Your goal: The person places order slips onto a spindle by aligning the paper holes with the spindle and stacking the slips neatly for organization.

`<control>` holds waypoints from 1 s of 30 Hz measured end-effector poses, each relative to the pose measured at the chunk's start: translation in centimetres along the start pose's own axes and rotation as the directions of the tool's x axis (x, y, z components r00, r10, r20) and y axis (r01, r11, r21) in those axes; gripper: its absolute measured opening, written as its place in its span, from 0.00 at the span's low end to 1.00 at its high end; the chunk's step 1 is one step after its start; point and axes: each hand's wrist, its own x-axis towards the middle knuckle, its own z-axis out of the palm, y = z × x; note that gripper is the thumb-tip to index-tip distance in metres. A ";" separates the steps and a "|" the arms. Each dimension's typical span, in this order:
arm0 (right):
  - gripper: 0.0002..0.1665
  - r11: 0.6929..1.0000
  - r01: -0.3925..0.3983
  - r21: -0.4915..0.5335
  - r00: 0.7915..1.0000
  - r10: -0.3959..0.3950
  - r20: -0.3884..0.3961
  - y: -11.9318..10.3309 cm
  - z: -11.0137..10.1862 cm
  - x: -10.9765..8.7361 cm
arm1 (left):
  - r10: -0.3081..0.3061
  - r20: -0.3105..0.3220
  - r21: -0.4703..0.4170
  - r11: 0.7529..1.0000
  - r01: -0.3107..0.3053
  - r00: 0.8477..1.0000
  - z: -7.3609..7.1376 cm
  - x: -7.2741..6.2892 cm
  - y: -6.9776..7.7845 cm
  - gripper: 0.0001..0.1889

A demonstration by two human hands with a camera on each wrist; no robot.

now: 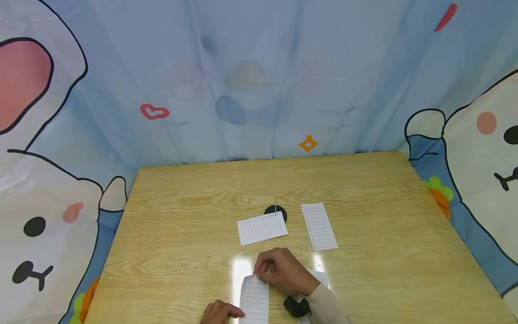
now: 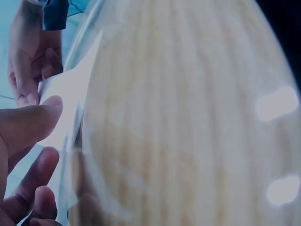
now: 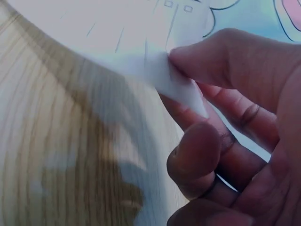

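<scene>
My right hand [image 1: 285,271] pinches the far end of a lined paper slip [image 1: 255,299] between thumb and fingers. The slip's held corner [image 3: 188,94] is bent up off the table in the right wrist view. At the slip's left edge is my left hand [image 1: 220,312], its thumb [image 2: 40,117] on top of the paper and a finger partly hidden beneath. Beyond the hands stands a bill spike [image 1: 276,204] with a round black base. Another lined slip [image 1: 261,228] lies partly over that base, its upper right corner at the pin.
A lined slip [image 1: 319,226] lies on the wooden table [image 1: 182,216] right of the spike. Another slip [image 1: 321,275] is partly hidden under my right forearm. My right wrist wears a black device [image 1: 296,307]. A printed blue curtain [image 1: 259,81] hangs behind the table.
</scene>
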 end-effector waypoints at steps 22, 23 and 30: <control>0.05 0.961 -0.028 0.275 0.982 0.077 -0.170 0.7 -0.7 -0.3 | -0.659 -0.224 -0.444 0.725 0.527 0.718 -1.5 3.8 5.5 0.08; 0.05 0.960 -0.023 0.279 0.981 0.076 -0.180 0.7 -0.8 -0.3 | -0.655 -0.243 -0.424 0.735 0.529 0.715 -1.5 4.0 5.5 0.08; 0.02 0.951 0.009 0.308 0.972 0.064 -0.226 0.2 -1.2 -0.5 | -0.615 -0.297 -0.409 0.773 0.485 0.731 -2.1 4.9 5.4 0.11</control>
